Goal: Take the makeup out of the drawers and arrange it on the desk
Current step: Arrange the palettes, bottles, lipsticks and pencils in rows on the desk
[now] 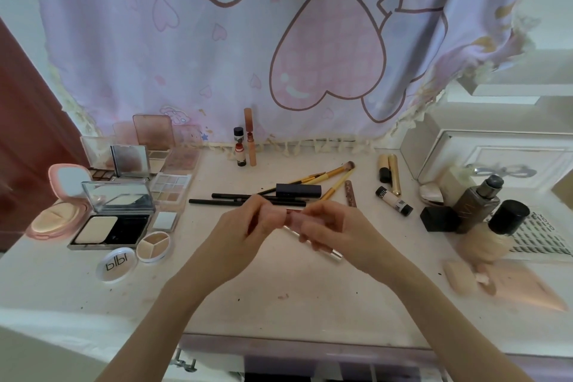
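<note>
Pink lip gloss tube [294,220] held above counter [279,282] centre, both hands on it: left hand [245,226] pinches one end, right hand [328,226] wraps fingers round body. Brushes [328,172] + pencils [235,198] just behind; open compacts [114,214] to the left, foundation bottles [483,205] to the right.

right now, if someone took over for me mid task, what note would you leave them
Left hand and right hand both hold one slim pink tube above the desk, as if opening or closing it.
Already out: open palettes and compacts at left, brushes and pencils in the middle, foundation bottles at right, two lip products standing at the back.
Left to do: set the tube down, then check the open drawer below; its contents are not visible.
</note>
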{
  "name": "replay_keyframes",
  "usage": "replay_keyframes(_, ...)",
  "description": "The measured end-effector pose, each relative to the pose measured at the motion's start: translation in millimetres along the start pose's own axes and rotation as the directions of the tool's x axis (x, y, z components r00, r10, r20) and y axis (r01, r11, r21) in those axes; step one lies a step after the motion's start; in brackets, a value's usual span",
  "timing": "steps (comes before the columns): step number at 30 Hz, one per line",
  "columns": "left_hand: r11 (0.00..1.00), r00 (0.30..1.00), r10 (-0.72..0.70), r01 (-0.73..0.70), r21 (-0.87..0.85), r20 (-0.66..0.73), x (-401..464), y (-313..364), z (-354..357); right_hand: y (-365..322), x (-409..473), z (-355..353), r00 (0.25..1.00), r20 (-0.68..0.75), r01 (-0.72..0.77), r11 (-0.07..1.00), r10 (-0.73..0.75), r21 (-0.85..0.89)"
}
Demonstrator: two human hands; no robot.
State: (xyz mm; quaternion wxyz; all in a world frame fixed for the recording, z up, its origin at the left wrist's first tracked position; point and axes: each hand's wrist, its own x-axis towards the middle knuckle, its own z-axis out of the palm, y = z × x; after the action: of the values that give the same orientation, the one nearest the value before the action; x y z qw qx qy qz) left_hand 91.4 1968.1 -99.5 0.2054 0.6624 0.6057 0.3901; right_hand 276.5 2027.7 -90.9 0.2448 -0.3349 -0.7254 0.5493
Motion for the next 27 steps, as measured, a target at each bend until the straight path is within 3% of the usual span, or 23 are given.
replay_keyframes(2, 0.998, 0.995, -0.064, 0.064, 0.003, -0.071, 1.2, -1.1, 2.2, 2.4, -0.5, 3.7, 0.994, -0.037, 0.091, 0.967, -0.103, -0.237)
replay_keyframes(4, 0.992, 0.983, -0.124, 0.124, -0.01, -0.134, 1.9, 0.9, 3.2, 2.8, -1.4, 7.3, 0.982, -0.064, 0.146, 0.936, -0.175, -0.32)
replay_keyframes(8, 0.986, 0.974, -0.168, 0.164, -0.038, -0.153, 4.1, -0.5, 1.2, 5.1, 0.5, 9.7, 0.973, -0.1, 0.17, 0.939, -0.208, -0.299)
replay_keyframes(13, 0.98, 0.998, -0.03, 0.04, -0.197, 0.054, 1.5, -7.1, -6.5, 9.6, 3.8, 10.4, 0.982, -0.124, 0.11, 0.962, -0.145, -0.248)
replay_keyframes(20, 0.993, 0.987, -0.114, 0.111, -0.04, -0.109, 7.4, -6.3, -0.3, 11.8, 2.9, 12.9, 0.962, -0.137, 0.162, 0.896, -0.237, -0.412)
replay_keyframes(27, 0.977, 0.94, -0.209, 0.215, -0.008, -0.269, 12.3, -6.3, 8.7, 12.7, 3.0, 16.0, 0.909, -0.163, 0.233, 0.792, -0.383, -0.564)
